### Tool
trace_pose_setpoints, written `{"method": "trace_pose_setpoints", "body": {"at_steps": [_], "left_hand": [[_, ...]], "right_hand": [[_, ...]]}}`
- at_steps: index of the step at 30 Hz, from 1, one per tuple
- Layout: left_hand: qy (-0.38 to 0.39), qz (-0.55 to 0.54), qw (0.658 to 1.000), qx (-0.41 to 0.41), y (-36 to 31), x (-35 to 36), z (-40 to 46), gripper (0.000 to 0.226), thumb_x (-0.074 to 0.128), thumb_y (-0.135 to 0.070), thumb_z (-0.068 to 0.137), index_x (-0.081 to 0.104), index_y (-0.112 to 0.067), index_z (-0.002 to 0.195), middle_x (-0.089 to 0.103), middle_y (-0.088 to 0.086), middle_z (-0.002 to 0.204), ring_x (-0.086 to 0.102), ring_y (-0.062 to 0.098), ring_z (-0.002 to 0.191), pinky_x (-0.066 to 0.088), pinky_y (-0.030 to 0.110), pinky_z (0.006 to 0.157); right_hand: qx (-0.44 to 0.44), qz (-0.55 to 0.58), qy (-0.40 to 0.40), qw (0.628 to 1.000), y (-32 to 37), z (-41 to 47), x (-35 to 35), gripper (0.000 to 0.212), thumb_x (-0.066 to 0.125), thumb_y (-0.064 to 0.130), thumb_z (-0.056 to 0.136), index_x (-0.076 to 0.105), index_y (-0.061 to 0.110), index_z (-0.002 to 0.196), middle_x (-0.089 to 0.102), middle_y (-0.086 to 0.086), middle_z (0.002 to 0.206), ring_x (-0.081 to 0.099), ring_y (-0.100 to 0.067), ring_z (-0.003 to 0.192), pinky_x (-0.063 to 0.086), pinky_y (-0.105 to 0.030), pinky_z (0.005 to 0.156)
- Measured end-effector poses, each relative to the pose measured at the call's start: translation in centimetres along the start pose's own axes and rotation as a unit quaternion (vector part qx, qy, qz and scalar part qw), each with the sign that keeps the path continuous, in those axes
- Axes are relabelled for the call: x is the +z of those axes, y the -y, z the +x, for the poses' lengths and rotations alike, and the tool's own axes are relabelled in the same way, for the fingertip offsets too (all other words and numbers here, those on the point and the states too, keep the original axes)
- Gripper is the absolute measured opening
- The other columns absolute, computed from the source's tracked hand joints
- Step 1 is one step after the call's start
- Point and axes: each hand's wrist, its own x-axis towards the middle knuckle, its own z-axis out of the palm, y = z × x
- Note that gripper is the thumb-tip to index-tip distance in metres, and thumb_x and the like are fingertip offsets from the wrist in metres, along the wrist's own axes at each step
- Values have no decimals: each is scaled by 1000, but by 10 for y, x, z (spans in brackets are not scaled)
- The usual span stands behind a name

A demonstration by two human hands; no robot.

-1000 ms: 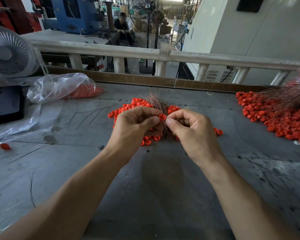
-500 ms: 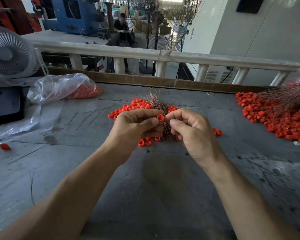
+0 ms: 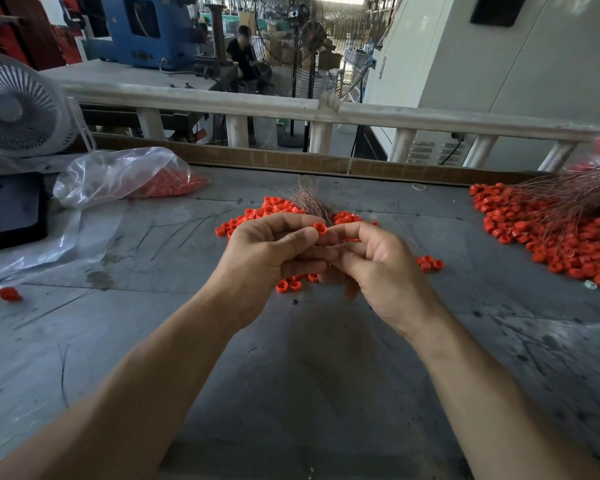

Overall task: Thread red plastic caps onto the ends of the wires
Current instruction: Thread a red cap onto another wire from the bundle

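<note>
My left hand (image 3: 267,251) pinches a small red cap (image 3: 320,228) between thumb and forefinger, above the table's middle. My right hand (image 3: 378,268) sits right beside it, fingers curled, fingertips touching near the cap; a thin wire in its grip is too fine to make out. Behind both hands lies a bundle of thin copper wires (image 3: 309,200) on a heap of loose red caps (image 3: 257,214). A few more caps (image 3: 291,284) lie under my hands.
A pile of capped wires (image 3: 551,220) covers the right of the grey table (image 3: 326,375). A clear bag of red caps (image 3: 125,178) lies at back left, near a fan (image 3: 18,109) and a black tray (image 3: 11,209). One stray cap (image 3: 9,294) sits far left.
Both hands have stayed together over the heap. The right hand's fingers have shifted slightly lower and closer under the cap held by the left hand.
</note>
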Motion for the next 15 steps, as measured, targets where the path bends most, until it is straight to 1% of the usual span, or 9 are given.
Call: {"method": "trace_pose_setpoints", "body": {"at_steps": [2, 4, 6, 7, 8, 9, 10, 12, 15], "left_hand": [[1, -9, 1000, -7, 0, -1, 0, 20, 65, -7, 91, 67, 0, 110, 75, 23, 107, 77, 27, 91, 63, 30, 74], [-2, -15, 1000, -9, 0, -3, 1, 15, 63, -4, 94, 67, -1, 108, 75, 23, 106, 76, 29, 95, 62, 29, 74], [-7, -15, 1000, -11, 0, -4, 2, 13, 64, -4, 93, 69, -2, 106, 75, 23, 105, 76, 30, 97, 62, 29, 74], [-10, -13, 1000, -14, 0, -4, 2, 14, 65, -5, 92, 69, -3, 105, 75, 23, 105, 75, 31, 98, 62, 29, 73], [-13, -12, 1000, -17, 1, -4, 2, 15, 66, -6, 91, 69, -2, 105, 75, 23, 105, 75, 32, 98, 62, 29, 73], [-16, -10, 1000, -20, 1, -4, 2, 16, 67, -7, 90, 68, -2, 105, 75, 23, 105, 75, 32, 99, 62, 28, 72], [-19, -8, 1000, -22, 2, -4, 2, 16, 67, -7, 89, 68, -2, 105, 75, 23, 104, 75, 32, 99, 62, 29, 72], [-21, -6, 999, -24, 2, -4, 3, 16, 66, -6, 90, 68, -1, 106, 75, 23, 104, 75, 33, 99, 62, 29, 73], [-22, -9, 999, -25, 2, -5, 3, 17, 67, -6, 91, 68, 0, 107, 75, 23, 104, 75, 33, 98, 61, 29, 73]], "right_hand": [[1, 3, 18, 1000, 0, 0, -2, 17, 61, 7, 100, 70, 20, 108, 80, -2, 92, 77, -21, 84, 52, -18, 59], [-5, 0, 4, 1000, 0, 2, -6, 15, 63, 9, 99, 72, 20, 106, 80, -2, 90, 77, -19, 83, 53, -16, 61], [-4, -30, -70, 997, -1, 6, -15, 15, 65, 12, 97, 74, 23, 99, 79, 3, 87, 75, -13, 76, 47, -14, 51], [2, -56, -119, 991, -2, 8, -21, 15, 66, 13, 96, 74, 25, 93, 79, 6, 85, 73, -12, 72, 46, -16, 49], [11, -100, -165, 981, -5, 11, -29, 15, 68, 15, 94, 74, 26, 87, 78, 7, 80, 72, -11, 68, 47, -19, 51], [22, -160, -198, 967, -7, 12, -36, 15, 70, 18, 92, 74, 28, 80, 76, 8, 76, 71, -12, 67, 50, -23, 57], [37, -221, -214, 951, -10, 13, -43, 17, 73, 21, 89, 73, 29, 74, 74, 9, 71, 70, -12, 67, 50, -25, 62], [66, -302, -212, 927, -14, 12, -53, 19, 76, 24, 86, 71, 29, 68, 70, 12, 66, 66, -8, 66, 45, -23, 61], [100, -326, -169, 925, -14, 9, -58, 18, 81, 30, 82, 73, 26, 67, 66, 16, 56, 58, 0, 52, 40, -23, 52]]}}
